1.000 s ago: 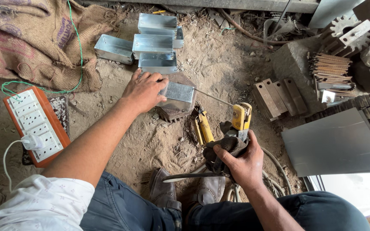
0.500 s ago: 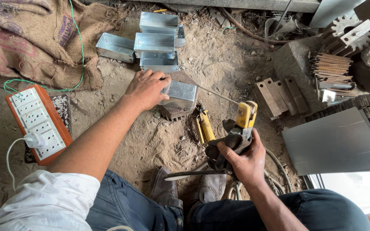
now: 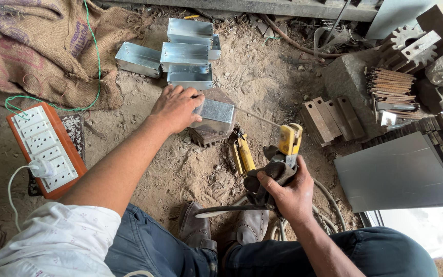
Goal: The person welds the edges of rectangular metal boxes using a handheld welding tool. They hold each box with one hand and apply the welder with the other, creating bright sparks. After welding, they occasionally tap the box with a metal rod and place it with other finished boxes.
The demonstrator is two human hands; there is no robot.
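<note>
The left hand (image 3: 174, 106) lay flat, fingers spread, pressing on a metal box (image 3: 214, 114) that sat on a dark block on the dirt floor. The right hand (image 3: 289, 192) was closed around a yellow welding holder (image 3: 288, 139) through a dark cloth, its thin rod (image 3: 255, 117) reaching toward the box. The box looked light, stiff and sharp-edged thin sheet, best steadied from its top or outer walls. 4 similar boxes (image 3: 188, 54) lay beyond. An orange socket board (image 3: 42, 149) sat at left; no labels were legible.
</note>
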